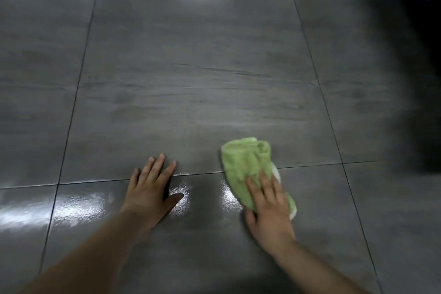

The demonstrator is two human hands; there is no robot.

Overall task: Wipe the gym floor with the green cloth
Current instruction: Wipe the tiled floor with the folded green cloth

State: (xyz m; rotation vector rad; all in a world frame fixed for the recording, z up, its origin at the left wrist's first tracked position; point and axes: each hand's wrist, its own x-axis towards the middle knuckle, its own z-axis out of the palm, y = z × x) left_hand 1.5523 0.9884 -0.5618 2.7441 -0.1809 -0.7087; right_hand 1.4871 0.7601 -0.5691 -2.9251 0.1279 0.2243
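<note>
While the right hand (268, 207) presses down on the green cloth (248, 164), I'd say we're right in the middle of the wiping step. The cloth is bunched into a fat roll and lies across the grout line (202, 173) between two grey tiles, with its far end poking out past the fingertips. The right fingers lie flat on its near end, a little apart, not pinching anything, and the thumb sits down by the cloth's left edge.

The left hand (149, 188) is off to the side, well apart from the cloth, palm flat on the floor (191, 79), fingers spread and thumb stuck out, so I read it as a prop for body weight.

The near tile has a shiny, wet-looking glare while the far tile looks duller, so my guess is the next stroke should go forward over that one. It needs steady palm pressure, and probably the cloth flattened out, since a roll like this only covers a narrow strip.
</note>
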